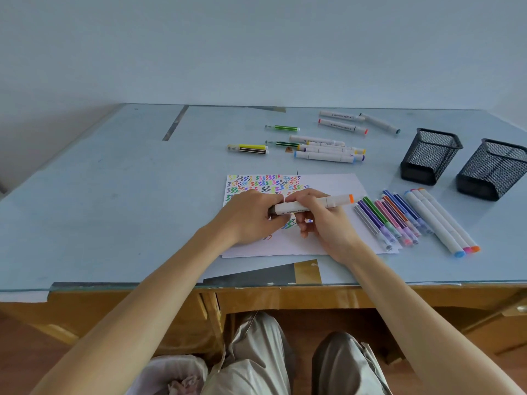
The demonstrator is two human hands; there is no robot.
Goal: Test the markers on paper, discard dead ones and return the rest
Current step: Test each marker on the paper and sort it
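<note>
A white marker with an orange end cap lies level over the white test paper, which is covered in colored squiggles at its upper left. My left hand grips the marker's dark left end. My right hand pinches its barrel near the middle. A row of several thin and thick markers lies to the right of the paper. More markers are scattered at the back of the desk.
Two black mesh pen holders stand at the right. A waste bin with a white liner sits on the floor under the desk, left of my knees. A dark booklet lies at the desk's front edge.
</note>
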